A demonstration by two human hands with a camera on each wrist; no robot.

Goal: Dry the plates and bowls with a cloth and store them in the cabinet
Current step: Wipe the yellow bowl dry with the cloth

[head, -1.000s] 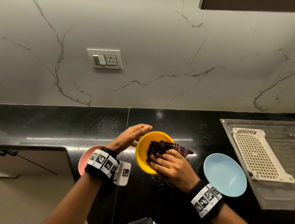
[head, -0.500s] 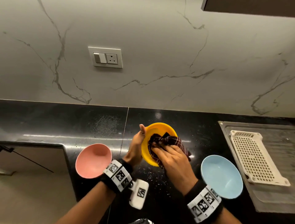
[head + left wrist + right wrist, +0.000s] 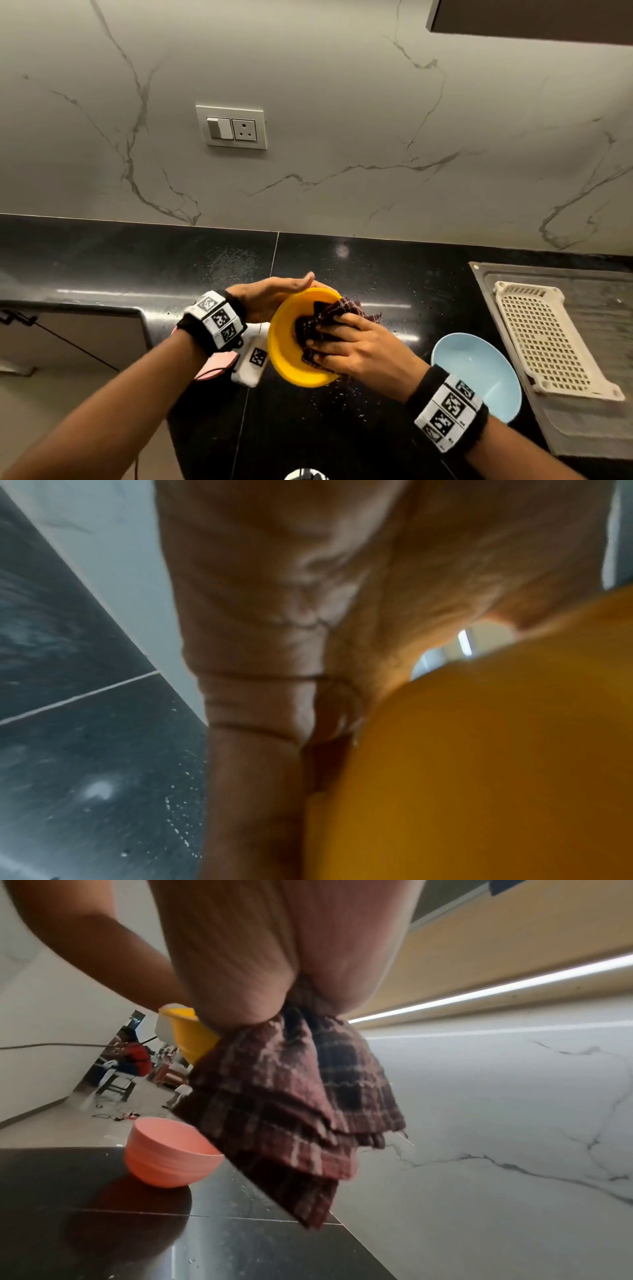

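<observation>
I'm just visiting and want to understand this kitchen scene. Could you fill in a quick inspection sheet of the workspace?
Surface: black counter, speckled with water drops.
Job's things: yellow bowl held tilted above the counter, checked cloth pressed inside it; pink bowl and blue bowl upright on the counter.
Clutter: white rack on the steel drainboard.
Grips: left hand flat against the yellow bowl's outside; right hand presses the cloth into it.
Cables: a thin one in the right wrist view.
Surroundings: marble wall, switch socket, cabinet underside.
</observation>
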